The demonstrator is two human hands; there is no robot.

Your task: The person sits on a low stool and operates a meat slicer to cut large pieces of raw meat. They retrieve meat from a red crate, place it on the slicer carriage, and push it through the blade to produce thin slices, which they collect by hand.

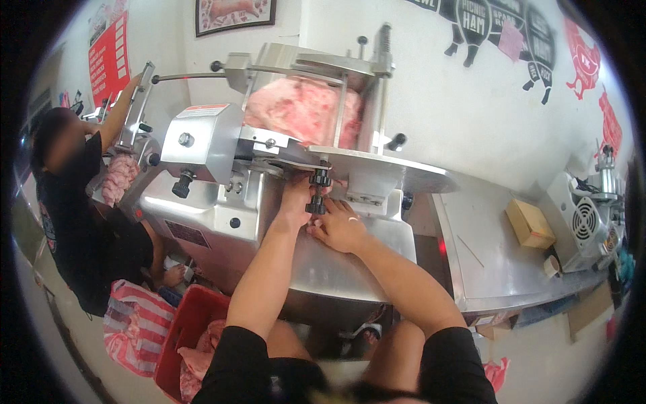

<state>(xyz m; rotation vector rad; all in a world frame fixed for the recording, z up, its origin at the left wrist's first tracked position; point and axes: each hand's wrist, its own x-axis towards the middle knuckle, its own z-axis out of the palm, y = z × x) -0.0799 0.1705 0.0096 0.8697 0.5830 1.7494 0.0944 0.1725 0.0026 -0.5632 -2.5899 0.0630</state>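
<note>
A steel meat slicer [350, 269] stands before me, with a large block of pink and white meat [293, 108] in its carriage, slightly blurred. Beneath the blade side, my left hand [296, 202] reaches in behind a pair of black knobs [317, 190], and its fingers are mostly hidden. Close beside it, my right hand [342, 227], wearing a ring, rests low over the slicer's base. Its fingers point forward with the thumb apart. A small pale pink bit shows near that thumb; I cannot make out what it is.
To the left, a person in black [74, 195] works at another slicer holding meat [121, 178]. A red crate [171, 350] with meat and a striped bag [138, 330] stand below. On the right, a steel table [484, 262] bears a yellowish box [529, 223] and another machine [572, 219].
</note>
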